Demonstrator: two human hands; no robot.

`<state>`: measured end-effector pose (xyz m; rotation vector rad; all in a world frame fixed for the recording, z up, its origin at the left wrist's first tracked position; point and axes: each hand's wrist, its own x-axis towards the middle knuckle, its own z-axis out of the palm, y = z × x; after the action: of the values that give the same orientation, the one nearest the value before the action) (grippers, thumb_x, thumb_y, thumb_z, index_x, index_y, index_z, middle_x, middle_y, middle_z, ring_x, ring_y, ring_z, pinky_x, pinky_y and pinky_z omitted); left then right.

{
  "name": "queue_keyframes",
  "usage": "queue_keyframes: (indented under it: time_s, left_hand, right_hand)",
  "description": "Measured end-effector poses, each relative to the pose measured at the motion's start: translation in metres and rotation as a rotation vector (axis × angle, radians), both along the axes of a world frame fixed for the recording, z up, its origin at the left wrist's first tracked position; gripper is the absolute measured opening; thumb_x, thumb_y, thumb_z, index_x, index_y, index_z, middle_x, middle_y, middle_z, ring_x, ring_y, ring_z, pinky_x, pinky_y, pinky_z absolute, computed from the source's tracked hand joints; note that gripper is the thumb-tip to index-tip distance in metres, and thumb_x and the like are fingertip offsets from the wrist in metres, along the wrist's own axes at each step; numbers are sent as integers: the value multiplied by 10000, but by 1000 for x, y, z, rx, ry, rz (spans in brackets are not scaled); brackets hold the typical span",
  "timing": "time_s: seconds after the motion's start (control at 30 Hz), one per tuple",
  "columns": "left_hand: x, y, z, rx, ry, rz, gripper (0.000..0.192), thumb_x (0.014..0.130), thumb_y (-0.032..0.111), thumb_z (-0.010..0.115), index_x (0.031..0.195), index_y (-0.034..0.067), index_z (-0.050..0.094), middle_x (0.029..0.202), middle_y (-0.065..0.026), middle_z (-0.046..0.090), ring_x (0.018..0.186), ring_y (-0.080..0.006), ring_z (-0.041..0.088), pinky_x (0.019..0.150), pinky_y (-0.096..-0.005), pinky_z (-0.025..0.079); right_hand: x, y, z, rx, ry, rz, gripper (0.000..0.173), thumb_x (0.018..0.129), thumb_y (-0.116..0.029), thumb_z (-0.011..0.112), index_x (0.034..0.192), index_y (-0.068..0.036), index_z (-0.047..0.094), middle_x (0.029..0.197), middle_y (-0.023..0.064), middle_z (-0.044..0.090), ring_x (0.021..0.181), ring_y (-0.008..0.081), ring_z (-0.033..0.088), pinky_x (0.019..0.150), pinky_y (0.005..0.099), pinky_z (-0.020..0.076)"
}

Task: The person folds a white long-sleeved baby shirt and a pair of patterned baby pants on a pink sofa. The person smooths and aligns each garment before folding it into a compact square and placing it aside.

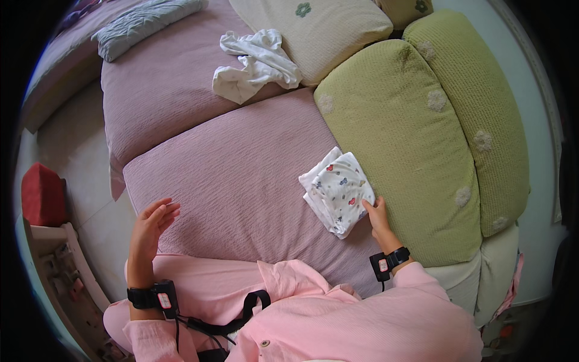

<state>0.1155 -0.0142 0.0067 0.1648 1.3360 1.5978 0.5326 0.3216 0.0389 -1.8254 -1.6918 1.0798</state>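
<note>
My right hand (380, 219) grips the lower right corner of a folded white cloth printed with small coloured figures (341, 194), thumb on top and fingers hidden beneath. The cloth lies in a small stack with plain white folded fabric (323, 163) showing under its left side. Over the left front edge of the sofa seat, my left hand (156, 217) is raised with its fingers slightly curled, holding nothing. Farther back, a crumpled white garment (258, 65) rests on the far seat cushion against a cream pillow (316, 31).
Mauve covers spread over the sofa seat (226, 181). Green cushions with white flowers (398, 149) line the right side. A rolled pale blue cloth (144, 27) lies at the far left. On the left stand a red box-like object (43, 194) and a shelf with small items (74, 280).
</note>
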Motion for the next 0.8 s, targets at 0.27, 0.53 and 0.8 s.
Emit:
queue_keyframes:
  time_s: [0.27,0.53,0.8]
  left_hand:
    - [3,1,10,-56,109,-18,317,855,174,477,1109,-16,491,1006,-114,589,903,-153,571,807,-244,431]
    - [1,-1,9,-93,160,-30,327,852,182,476,1116,-10,494,1009,-103,589,905,-142,566,798,-232,423]
    - [2,1,10,-84,196,-52,332,845,199,492,1104,-8,505,994,-88,596,889,-133,564,785,-237,415]
  right_hand:
    - [-83,-9,-4,727,-537,695,705,749,-464,562,1271,-64,309,1319,200,229,1222,372,219,932,575,186]
    - [-126,-34,-29,793,-783,775,692,747,-537,512,1270,-117,344,1333,156,253,1247,362,184,923,630,113]
    - [-91,16,-15,688,-550,705,659,806,-499,448,1287,-72,304,1351,163,247,1262,318,207,955,589,136]
